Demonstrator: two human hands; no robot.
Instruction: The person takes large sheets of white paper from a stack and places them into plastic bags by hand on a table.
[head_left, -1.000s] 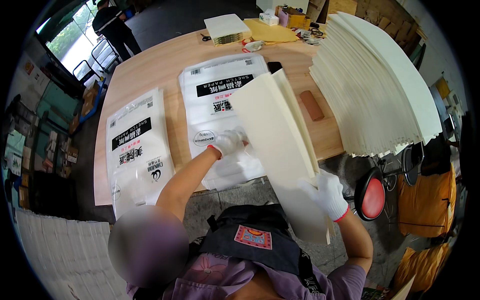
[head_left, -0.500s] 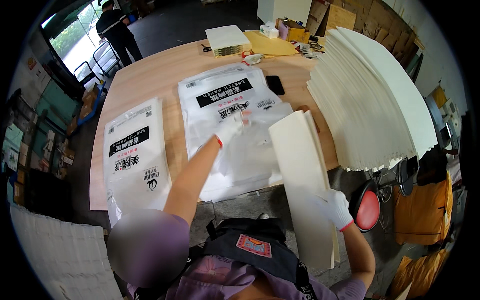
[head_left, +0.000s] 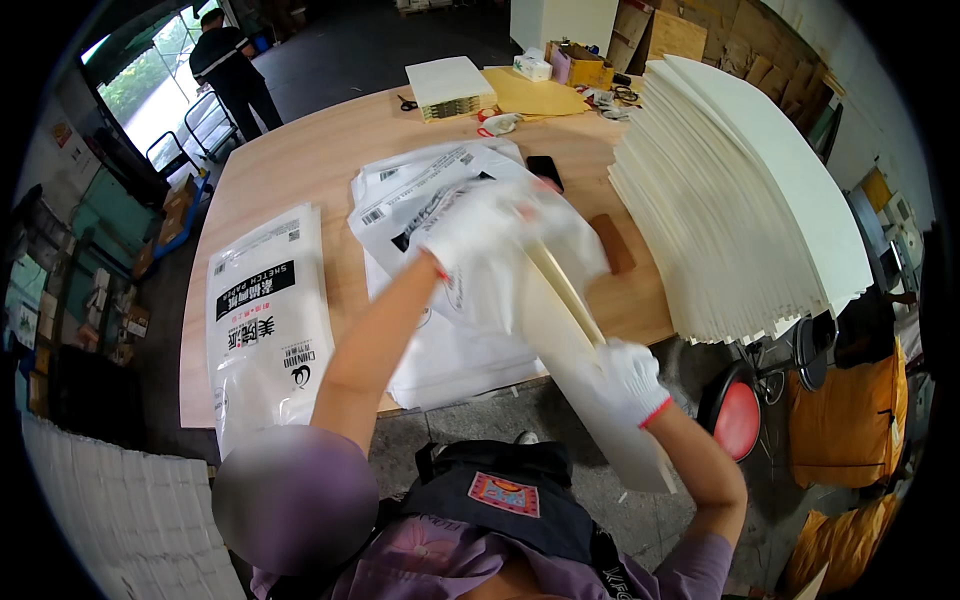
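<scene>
My right hand (head_left: 632, 385), in a white knit glove with a red cuff, is closed on a folded stack of cream-white paper (head_left: 575, 345). The stack slants from over the floor up to the table. Its far end lies within or under a clear printed plastic bag (head_left: 570, 235); the blur hides which. My left hand (head_left: 480, 235), gloved alike and smeared by motion, grips this raised bag near the paper's far end. Beneath it lies a pile of similar white plastic bags (head_left: 455, 355) with black print.
A packed paper bundle (head_left: 268, 310) lies at the table's left. Tall folded paper (head_left: 720, 210) stands at the right. Behind are a phone (head_left: 545, 172), a tape dispenser (head_left: 498, 124) and a paper stack (head_left: 450, 85). A red stool (head_left: 735, 420) stands right; a person (head_left: 235, 70) stands far left.
The paper stack has moved forward and left with my right hand, its far end now meeting the bag. My left hand has raised the top bag and shifted slightly right.
</scene>
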